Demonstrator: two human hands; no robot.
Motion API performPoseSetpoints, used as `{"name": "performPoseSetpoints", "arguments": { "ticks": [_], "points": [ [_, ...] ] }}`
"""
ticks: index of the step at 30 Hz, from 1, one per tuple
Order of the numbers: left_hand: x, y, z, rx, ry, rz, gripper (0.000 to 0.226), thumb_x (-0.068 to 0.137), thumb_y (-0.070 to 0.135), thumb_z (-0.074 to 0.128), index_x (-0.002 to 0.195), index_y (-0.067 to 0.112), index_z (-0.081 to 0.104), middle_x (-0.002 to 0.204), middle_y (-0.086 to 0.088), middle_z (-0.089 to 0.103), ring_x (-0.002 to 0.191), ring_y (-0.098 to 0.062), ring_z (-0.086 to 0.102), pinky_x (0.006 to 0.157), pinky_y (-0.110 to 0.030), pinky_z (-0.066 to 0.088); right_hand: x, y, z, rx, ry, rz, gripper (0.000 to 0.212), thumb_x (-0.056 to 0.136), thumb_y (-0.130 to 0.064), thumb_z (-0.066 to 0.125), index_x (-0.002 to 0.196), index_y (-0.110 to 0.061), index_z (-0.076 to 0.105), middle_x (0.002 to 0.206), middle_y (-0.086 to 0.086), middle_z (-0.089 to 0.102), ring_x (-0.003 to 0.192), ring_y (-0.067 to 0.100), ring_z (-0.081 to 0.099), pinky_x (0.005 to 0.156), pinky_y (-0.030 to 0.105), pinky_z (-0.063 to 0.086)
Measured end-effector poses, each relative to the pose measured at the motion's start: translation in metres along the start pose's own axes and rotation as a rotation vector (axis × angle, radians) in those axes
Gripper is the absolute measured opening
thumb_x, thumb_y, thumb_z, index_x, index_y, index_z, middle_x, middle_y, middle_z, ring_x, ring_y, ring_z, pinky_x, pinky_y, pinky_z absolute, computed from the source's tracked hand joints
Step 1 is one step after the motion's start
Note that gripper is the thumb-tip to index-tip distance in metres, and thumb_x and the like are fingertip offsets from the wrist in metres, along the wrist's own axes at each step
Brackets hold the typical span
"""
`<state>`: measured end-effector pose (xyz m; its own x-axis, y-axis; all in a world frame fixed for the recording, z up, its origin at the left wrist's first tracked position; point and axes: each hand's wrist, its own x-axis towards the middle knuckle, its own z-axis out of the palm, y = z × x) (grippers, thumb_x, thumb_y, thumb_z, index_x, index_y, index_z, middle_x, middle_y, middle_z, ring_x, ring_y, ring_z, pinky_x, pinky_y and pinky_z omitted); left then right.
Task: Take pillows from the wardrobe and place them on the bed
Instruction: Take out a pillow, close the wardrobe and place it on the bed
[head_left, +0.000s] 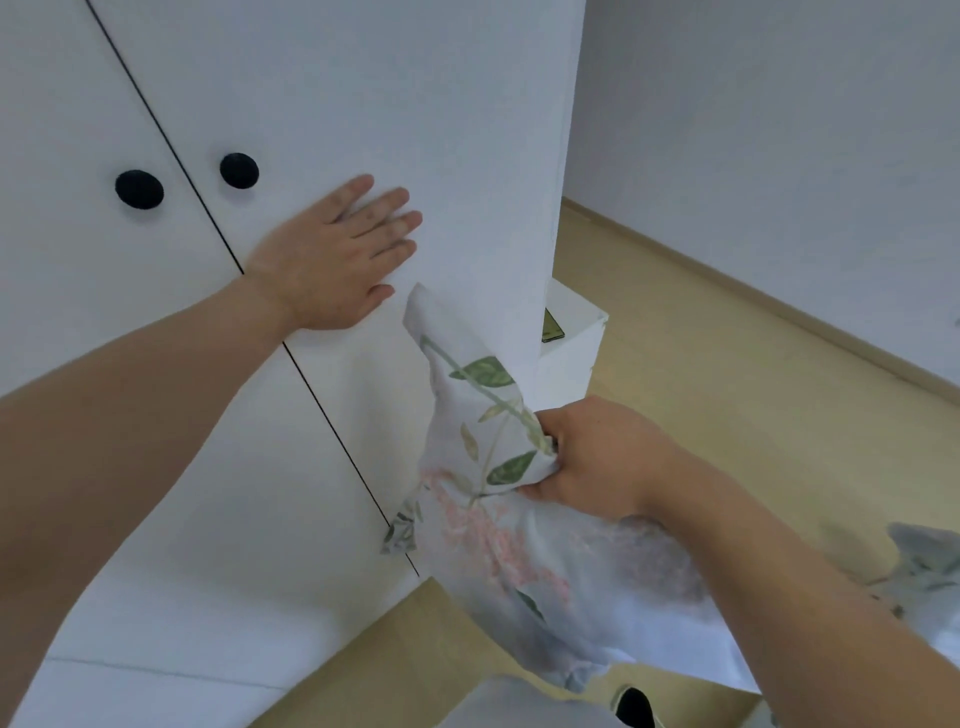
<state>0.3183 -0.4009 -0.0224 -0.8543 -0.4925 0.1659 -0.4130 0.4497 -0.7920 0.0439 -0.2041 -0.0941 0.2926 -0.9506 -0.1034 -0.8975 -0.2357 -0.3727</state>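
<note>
Floral pillow (498, 519) hanging low in front of the white wardrobe (363, 104), just off its right edge, above the wooden floor (727, 415). Gripped at the upper edge by the right hand (592, 462), fingers clamped on bunched fabric. Left hand (332, 254) flat against the right wardrobe door, fingers spread and straight. Two black round knobs (239, 170) flanking the door seam. Doors shut.

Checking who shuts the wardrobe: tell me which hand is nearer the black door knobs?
Left. The left hand lies flat on the wardrobe door, just right of the black knobs. The right hand is lower, its grip closed on the floral pillow.
</note>
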Motion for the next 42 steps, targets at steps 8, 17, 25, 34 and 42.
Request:
{"name": "performPoseSetpoints", "arguments": {
  "ticks": [8,17,25,34,42],
  "points": [
    [0.039,0.075,-0.006,-0.350,0.103,0.085,0.055,0.068,0.009,0.074,0.122,0.003,0.065,0.131,-0.019,0.064,0.134,-0.039,0.053,0.119,-0.062,0.026,-0.033,0.033,-0.011,-0.025,0.060,0.155,0.046,0.078,-0.065,0.057,0.107,-0.031,0.066,0.096,-0.007,0.072,0.089,0.021,0.066,0.073,0.037,0.056],
    [0.157,0.245,-0.060,-1.098,-0.768,0.344,0.102,0.067,0.022,0.089,0.154,0.022,0.035,0.144,0.002,0.053,0.130,-0.023,0.053,0.100,-0.026,0.043,-0.128,0.125,-0.027,-0.096,0.535,0.417,0.018,0.080,-0.033,0.071,0.088,-0.021,0.059,0.079,-0.005,0.061,0.075,0.026,0.062,0.053,0.032,0.043],
    [0.311,0.344,-0.115,-1.565,-0.413,0.149,0.065,0.072,0.039,0.087,0.127,0.026,0.055,0.106,0.017,0.060,0.100,-0.014,0.062,0.076,-0.025,0.043,-0.208,0.270,-0.070,-0.122,1.057,0.715,0.013,0.079,-0.020,0.065,0.082,-0.011,0.056,0.077,0.001,0.057,0.069,0.027,0.054,0.052,0.034,0.042],
    [0.557,0.424,-0.220,-1.881,-0.166,0.129,0.028,0.080,0.024,0.084,0.096,0.033,0.062,0.092,0.017,0.070,0.086,-0.001,0.065,0.070,-0.022,0.050,-0.305,0.469,-0.162,0.048,1.362,1.048,0.035,0.085,-0.028,0.069,0.117,-0.017,0.062,0.104,-0.006,0.059,0.092,0.023,0.060,0.077,0.037,0.050],
    [0.756,0.480,-0.272,-1.802,0.023,0.342,0.027,0.083,0.015,0.079,0.102,0.027,0.064,0.084,0.025,0.063,0.075,0.001,0.060,0.061,-0.001,0.040,-0.345,0.620,-0.204,0.208,1.379,1.435,0.073,0.083,-0.048,0.073,0.143,-0.023,0.039,0.135,0.003,0.048,0.116,0.022,0.054,0.092,0.036,0.047]
  ]
}}
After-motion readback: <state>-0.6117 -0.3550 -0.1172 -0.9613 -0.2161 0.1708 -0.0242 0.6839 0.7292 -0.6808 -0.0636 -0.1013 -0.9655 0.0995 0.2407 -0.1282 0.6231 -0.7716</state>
